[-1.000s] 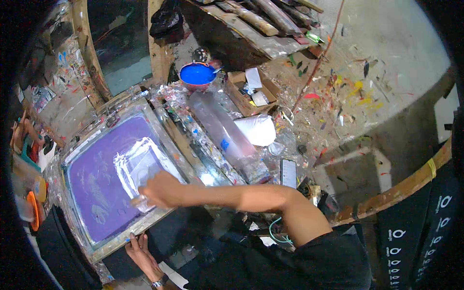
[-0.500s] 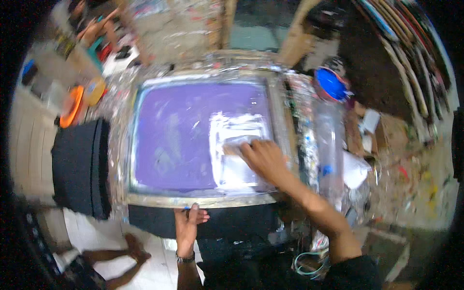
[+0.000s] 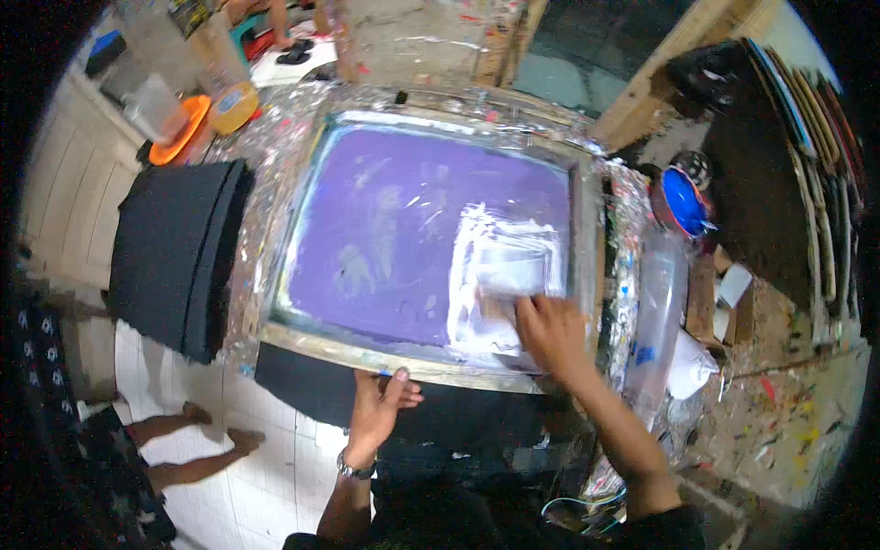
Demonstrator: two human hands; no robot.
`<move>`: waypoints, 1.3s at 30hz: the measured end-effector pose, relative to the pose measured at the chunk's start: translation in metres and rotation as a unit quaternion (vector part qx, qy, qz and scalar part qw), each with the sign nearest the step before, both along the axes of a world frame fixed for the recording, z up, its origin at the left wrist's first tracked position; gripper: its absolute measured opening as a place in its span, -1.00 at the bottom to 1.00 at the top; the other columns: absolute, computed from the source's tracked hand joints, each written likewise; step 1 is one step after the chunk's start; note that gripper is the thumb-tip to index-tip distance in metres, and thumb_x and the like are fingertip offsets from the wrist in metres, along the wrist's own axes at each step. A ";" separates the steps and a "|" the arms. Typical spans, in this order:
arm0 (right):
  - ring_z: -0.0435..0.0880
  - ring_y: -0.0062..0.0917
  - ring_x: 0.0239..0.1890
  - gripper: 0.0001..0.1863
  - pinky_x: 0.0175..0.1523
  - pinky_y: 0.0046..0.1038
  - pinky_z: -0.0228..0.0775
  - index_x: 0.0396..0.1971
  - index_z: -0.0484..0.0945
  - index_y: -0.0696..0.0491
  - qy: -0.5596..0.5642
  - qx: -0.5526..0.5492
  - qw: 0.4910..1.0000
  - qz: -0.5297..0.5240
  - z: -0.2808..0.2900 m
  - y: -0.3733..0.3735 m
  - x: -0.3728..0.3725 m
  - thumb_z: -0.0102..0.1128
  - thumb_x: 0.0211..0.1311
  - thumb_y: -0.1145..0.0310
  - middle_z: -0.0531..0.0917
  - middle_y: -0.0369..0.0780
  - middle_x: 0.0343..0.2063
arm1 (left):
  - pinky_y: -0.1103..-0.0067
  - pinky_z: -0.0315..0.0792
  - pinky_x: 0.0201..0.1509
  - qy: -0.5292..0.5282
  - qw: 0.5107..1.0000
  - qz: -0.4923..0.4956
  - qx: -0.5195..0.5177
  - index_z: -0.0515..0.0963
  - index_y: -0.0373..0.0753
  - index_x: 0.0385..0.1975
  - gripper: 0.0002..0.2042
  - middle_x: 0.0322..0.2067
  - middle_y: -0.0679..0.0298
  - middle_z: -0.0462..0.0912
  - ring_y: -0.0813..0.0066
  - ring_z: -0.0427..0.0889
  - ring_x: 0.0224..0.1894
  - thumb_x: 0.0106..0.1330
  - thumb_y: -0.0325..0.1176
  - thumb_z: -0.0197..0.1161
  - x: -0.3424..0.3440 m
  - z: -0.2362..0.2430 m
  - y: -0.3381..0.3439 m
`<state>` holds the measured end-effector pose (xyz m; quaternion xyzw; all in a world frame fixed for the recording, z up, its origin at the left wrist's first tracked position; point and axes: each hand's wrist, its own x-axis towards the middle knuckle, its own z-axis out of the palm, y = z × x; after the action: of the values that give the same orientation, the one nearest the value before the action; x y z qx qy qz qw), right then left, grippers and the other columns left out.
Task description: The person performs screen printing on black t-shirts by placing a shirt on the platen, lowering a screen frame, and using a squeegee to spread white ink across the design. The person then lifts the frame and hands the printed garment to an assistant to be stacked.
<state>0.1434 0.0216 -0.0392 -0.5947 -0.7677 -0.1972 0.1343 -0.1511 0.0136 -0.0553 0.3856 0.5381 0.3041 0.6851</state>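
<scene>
A screen printing frame (image 3: 283, 326) with purple mesh (image 3: 385, 229) lies in front of me, white ink (image 3: 467, 238) spread over its right part. My right hand (image 3: 553, 335) is closed on a squeegee (image 3: 497, 302) resting in the white ink, slightly blurred. My left hand (image 3: 379, 408) grips the near edge of the frame, thumb up along the wood. Black cloth (image 3: 302, 376) hangs out beneath that edge.
Folded black cloths (image 3: 165, 247), an orange container (image 3: 179, 137) and yellow jug (image 3: 231, 108) sit left. Right are a blue paint bowl (image 3: 682, 200), a plastic roll (image 3: 655, 302) and cardboard box (image 3: 701, 316). Another person's legs (image 3: 188, 467) show lower left; someone else sits top left (image 3: 270, 18).
My view has swung left toward the frame, bringing the black cloths and another person's legs in. My right hand still moves the squeegee in the white ink; my left stays on the edge.
</scene>
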 end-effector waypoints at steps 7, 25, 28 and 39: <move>0.63 -0.15 -0.54 -0.71 -0.49 -0.15 0.38 -0.32 0.47 -0.01 0.067 -0.294 0.954 0.001 0.054 0.034 0.007 0.26 0.09 0.13 0.60 -0.14 -0.65 | 0.49 0.64 -0.33 -0.019 1.000 0.009 -0.012 0.04 -0.48 0.02 -0.52 -0.36 -0.02 0.59 0.25 0.70 -0.37 0.41 -0.25 0.11 -0.012 -0.008 0.000; 0.60 -0.22 -0.54 -0.63 -0.44 -0.18 0.39 -0.25 0.42 0.03 0.050 -0.097 0.994 0.000 0.028 0.091 0.038 0.21 0.16 0.06 0.60 -0.17 -0.51 | 0.47 0.65 -0.32 0.000 1.000 -0.013 -0.012 0.04 -0.45 0.03 -0.50 -0.36 -0.07 0.59 0.21 0.70 -0.37 0.40 -0.21 0.12 -0.008 0.002 0.003; 0.60 -0.27 -0.52 -0.66 -0.44 -0.25 0.40 -0.22 0.40 0.03 0.050 -0.116 0.992 -0.030 0.009 0.031 0.015 0.24 0.12 0.16 0.55 -0.18 -0.53 | 0.47 0.65 -0.30 -0.009 1.000 0.014 -0.007 0.14 -0.49 0.00 -0.53 -0.36 -0.06 0.60 0.22 0.70 -0.36 0.39 -0.21 0.13 -0.004 0.003 0.000; 0.53 -0.34 -0.20 -0.53 0.18 0.23 -0.05 -0.29 0.46 0.05 0.089 -0.021 0.994 -0.055 0.061 -0.059 -0.038 0.28 0.04 -0.06 0.50 -0.19 -0.33 | 0.54 0.57 -0.45 -0.033 0.994 0.082 0.061 0.24 -0.44 -0.12 -0.59 -0.50 0.01 0.59 0.34 0.65 -0.50 0.40 -0.14 0.11 -0.002 0.017 -0.006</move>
<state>0.1054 -0.0379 0.0216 -0.6535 -0.7231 -0.1349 0.1786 -0.1535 0.0076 -0.0383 0.3712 0.5254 0.4039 0.6504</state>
